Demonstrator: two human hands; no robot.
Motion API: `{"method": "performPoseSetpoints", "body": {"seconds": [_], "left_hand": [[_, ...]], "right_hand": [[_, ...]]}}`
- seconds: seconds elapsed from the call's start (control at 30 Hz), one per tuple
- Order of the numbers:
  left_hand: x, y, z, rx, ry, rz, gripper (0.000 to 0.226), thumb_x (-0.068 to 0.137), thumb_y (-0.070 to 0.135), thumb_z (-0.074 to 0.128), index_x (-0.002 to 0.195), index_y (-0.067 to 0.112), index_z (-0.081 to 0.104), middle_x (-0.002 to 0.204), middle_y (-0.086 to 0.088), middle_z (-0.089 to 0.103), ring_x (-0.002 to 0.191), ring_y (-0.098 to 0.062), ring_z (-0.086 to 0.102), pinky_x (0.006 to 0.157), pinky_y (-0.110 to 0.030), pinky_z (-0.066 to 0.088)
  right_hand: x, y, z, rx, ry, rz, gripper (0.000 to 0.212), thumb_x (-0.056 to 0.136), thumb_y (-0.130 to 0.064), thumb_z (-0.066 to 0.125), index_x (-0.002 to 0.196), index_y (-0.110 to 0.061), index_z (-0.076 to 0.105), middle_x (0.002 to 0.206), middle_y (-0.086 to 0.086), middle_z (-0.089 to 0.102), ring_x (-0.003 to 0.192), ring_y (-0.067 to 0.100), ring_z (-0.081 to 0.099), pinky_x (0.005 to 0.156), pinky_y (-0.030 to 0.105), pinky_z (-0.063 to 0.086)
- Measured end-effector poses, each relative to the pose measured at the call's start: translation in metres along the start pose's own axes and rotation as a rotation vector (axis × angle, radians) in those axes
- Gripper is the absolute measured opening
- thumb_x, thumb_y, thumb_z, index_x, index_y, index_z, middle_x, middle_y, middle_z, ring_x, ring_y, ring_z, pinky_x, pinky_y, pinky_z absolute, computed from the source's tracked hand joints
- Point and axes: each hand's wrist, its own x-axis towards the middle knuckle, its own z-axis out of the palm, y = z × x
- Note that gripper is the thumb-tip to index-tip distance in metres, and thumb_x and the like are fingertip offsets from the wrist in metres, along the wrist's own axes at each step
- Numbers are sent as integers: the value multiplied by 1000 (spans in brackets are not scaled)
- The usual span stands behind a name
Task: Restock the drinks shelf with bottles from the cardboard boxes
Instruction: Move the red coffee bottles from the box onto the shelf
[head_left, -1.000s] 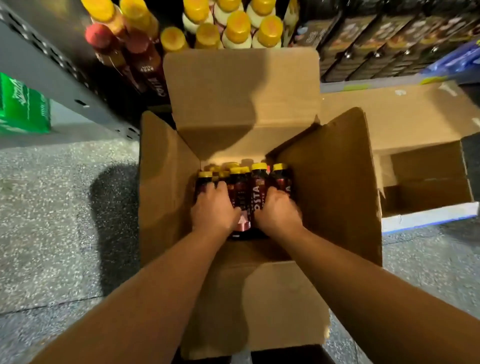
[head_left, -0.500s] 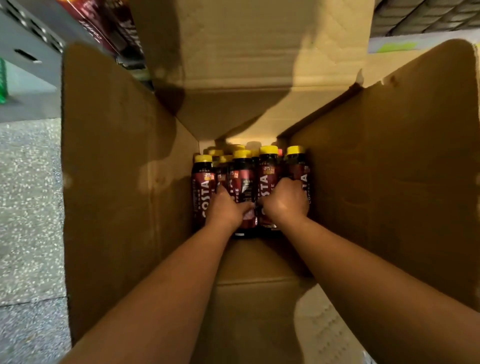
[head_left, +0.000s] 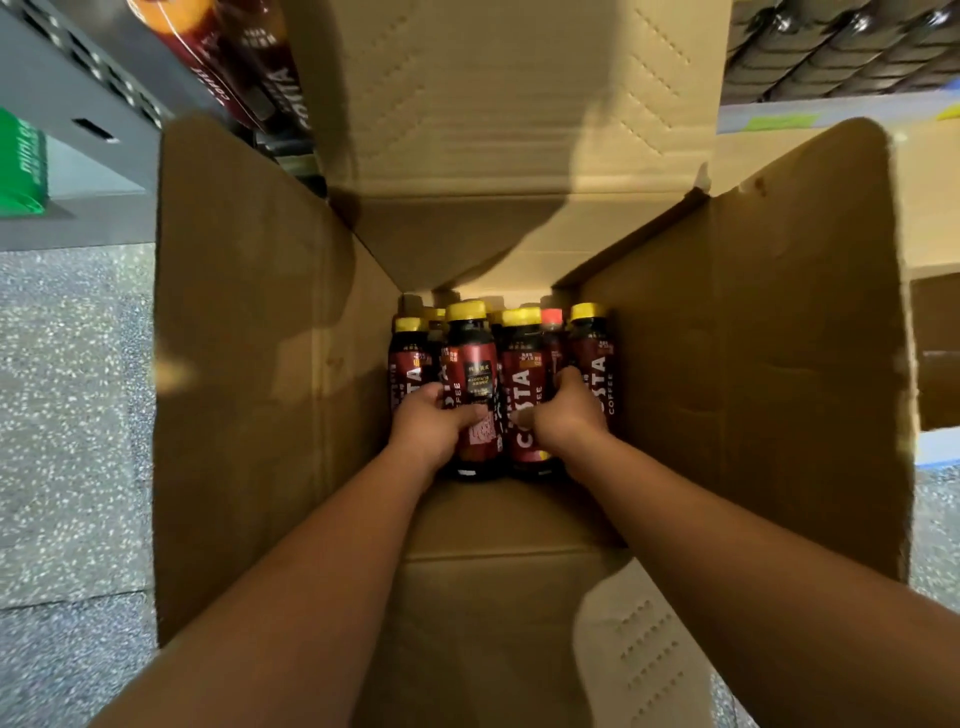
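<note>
Inside the cardboard box (head_left: 249, 364), the left hand (head_left: 434, 422) is gripping a yellow-capped bottle (head_left: 470, 358) at its lower half; the right hand (head_left: 567, 413) is seemingly clasping the neighbouring bottle (head_left: 522, 364).

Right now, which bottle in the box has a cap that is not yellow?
The bottle with the red cap, just beyond the right hand; every other visible cap in the cardboard box is yellow.

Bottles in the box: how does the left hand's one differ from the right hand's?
The left-hand bottle turns a black small-print panel to the camera; the right-hand bottle shows big white COSTA lettering. The left hand grips its bottle from the left, the right hand from the right. Both stand upright, yellow-capped, red-labelled, side by side in the cardboard box.
</note>
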Motion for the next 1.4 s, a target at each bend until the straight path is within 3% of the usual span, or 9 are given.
{"method": "performPoseSetpoints", "body": {"seconds": [0.13,0.23,0.4,0.53,0.7,0.87,1.07,1.27,1.4], "left_hand": [[-31,19,1,1,-24,106,36,81,2,70,113,14,57,97,4,61,94,-16,59,85,-34,48],[-65,42,0,-19,-9,161,47,76,3,74,120,13,60,109,-4,66,103,-23,62,92,-43,51],[-134,84,-9,-72,-16,183,45,73,1,75,114,16,64,103,-6,70,95,-23,67,81,-37,55],[-188,119,-20,-121,14,187,43,67,1,78,106,18,67,97,-7,72,91,-27,68,83,-45,56],[-241,159,-34,-144,6,272,37,74,5,75,108,18,68,99,-5,73,91,-24,69,86,-42,55],[-284,195,-44,-165,-19,322,35,71,4,77,100,23,70,95,-3,74,89,-24,70,83,-42,55],[-324,235,-59,-216,-6,402,36,69,4,78,99,23,71,94,-2,75,90,-24,71,83,-45,56],[-355,268,-59,-337,-19,421,30,75,4,74,102,18,69,99,-6,72,93,-26,67,83,-49,55],[-332,252,-53,-360,-9,434,28,76,3,73,100,19,72,94,-4,75,89,-25,70,83,-44,55]], "right_hand": [[-28,0,-23,207,-13,-37,58,80,-10,73,130,-17,45,129,7,57,116,28,56,97,45,48],[-55,-13,-45,247,6,-107,59,79,-9,74,131,-20,48,126,6,59,114,27,57,98,47,47],[-113,-42,-86,376,-20,-216,43,73,-2,75,106,-23,57,104,1,66,102,23,63,90,43,52],[-163,-70,-123,442,-103,-352,57,54,-11,86,106,-15,61,104,3,69,98,21,66,88,38,53],[-210,-104,-164,507,-191,-452,48,71,17,70,111,-6,57,104,12,66,96,29,63,88,47,53],[-253,-134,-199,507,-244,-457,49,77,12,66,119,-11,55,110,6,65,97,24,64,67,27,51],[-299,-171,-234,486,-259,-546,41,73,8,73,97,-24,64,99,0,69,83,19,69,64,27,56],[-329,-219,-244,520,-314,-535,38,88,10,54,124,-2,57,92,12,66,70,18,64,51,23,54],[-313,-228,-236,427,-316,-517,31,89,14,47,115,5,61,78,7,60,63,15,59,48,22,53]]}}
